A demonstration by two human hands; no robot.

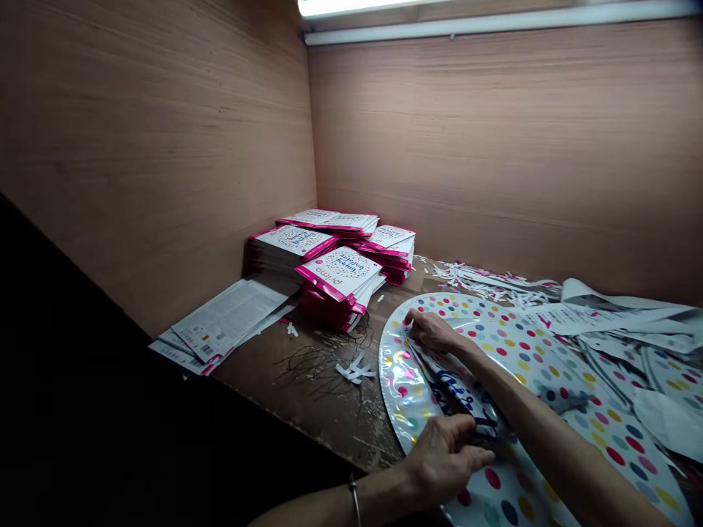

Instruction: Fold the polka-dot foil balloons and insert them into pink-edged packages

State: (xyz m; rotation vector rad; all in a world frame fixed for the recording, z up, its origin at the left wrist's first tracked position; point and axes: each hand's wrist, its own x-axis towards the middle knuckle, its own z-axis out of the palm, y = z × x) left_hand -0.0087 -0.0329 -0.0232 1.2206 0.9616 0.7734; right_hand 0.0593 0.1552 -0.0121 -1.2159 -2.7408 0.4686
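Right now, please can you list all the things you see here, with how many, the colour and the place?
printed packs: many, white and pink, stacked in the back corner
instruction sheets: a few, white, left of the bench
paper strips: many, white and pink, back right
small offcuts: a few, white, mid bench
dark fibres: many, black, mid bench
bench top: one, brown, under the stacks
wooden walls: two, pinkish brown, left and back
lamp: one, white, top
polka-dot foil sheet: one, silver with coloured dots, under the hands
second dotted piece: one, coloured dots, far right
folded foil piece: one, dark blue print, between the hands
bangle: one, metal, left wrist
right hand: one, bare, on the sheet's upper part
left hand: one, bare, on the sheet's lower part
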